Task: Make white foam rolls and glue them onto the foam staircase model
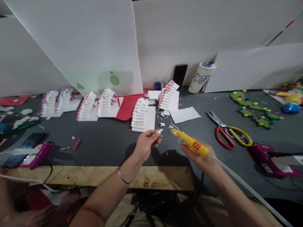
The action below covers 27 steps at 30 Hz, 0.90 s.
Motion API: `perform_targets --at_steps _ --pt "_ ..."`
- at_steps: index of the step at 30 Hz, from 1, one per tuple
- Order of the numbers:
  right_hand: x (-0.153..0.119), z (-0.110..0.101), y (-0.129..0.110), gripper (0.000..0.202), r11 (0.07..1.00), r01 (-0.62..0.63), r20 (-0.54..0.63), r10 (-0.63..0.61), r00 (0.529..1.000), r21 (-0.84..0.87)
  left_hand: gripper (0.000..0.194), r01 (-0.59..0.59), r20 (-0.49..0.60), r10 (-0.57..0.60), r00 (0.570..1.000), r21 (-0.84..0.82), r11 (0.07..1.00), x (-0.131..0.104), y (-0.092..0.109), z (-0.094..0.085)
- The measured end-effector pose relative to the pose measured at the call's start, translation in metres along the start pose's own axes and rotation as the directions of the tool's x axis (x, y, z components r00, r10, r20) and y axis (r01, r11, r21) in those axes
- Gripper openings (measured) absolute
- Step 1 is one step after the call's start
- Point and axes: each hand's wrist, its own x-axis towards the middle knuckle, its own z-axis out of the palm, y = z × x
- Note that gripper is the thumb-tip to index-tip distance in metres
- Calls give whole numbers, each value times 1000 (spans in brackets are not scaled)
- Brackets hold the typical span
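Observation:
My right hand (197,157) is wrapped round a yellow hot glue gun (190,142), its nozzle pointing left and a long clear glue stick (246,183) trailing from its back end. Between thumb and fingers, my left hand (148,140) pinches a small white piece (160,130), too small to name surely. Nozzle and piece are close but apart. Just beyond my left hand stands a stepped row of white rolls with rounded white tips (139,115) on a white card (151,118). Behind it, a similar row with red tips (168,94) leans on white card.
More stepped rows (86,105) with pink and purple tips stand left. Scissors (228,132), a magenta power strip (272,159), green pinned shapes (252,108) and a paper cup (201,78) are right. A phone (180,75) leans at the back. Another person's hand (35,214) is lower left.

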Motion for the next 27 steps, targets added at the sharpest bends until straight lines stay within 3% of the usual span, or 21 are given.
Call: perform_targets --at_steps 3,6,8,11,14,18,21,23,25,27 --pt "11 -5 10 34 961 -144 -6 149 989 238 37 -3 -13 3 1000 26 1000 0 0 0" --pt "25 -7 24 44 824 -278 61 287 956 494 34 -55 -25 57 998 85 995 -1 -1 1" --pt "33 -5 33 47 752 -324 70 349 934 575 31 -117 -24 122 992 156 981 -4 -2 2" --pt "40 -3 42 46 725 -370 73 406 911 581 25 -209 -2 217 976 273 939 -8 -2 2" --pt "40 -6 43 44 744 -396 111 403 908 538 21 -285 23 295 955 336 897 -12 -4 1" --pt "36 -24 42 41 871 -374 145 345 927 319 20 -382 54 397 916 411 828 -13 -7 -2" --pt "32 -40 49 35 914 -345 190 308 932 212 19 -425 78 440 894 454 783 -15 -7 -4" --pt "28 -49 56 38 910 -406 278 370 886 83 17 -444 85 461 883 471 763 -16 -6 -4" --pt "23 -53 60 45 879 -472 357 464 811 -70 15 -463 86 485 870 475 748 -17 -4 -3" --pt "19 -54 58 49 863 -489 410 496 766 -131 14 -479 84 504 860 472 740 -17 -3 -2"
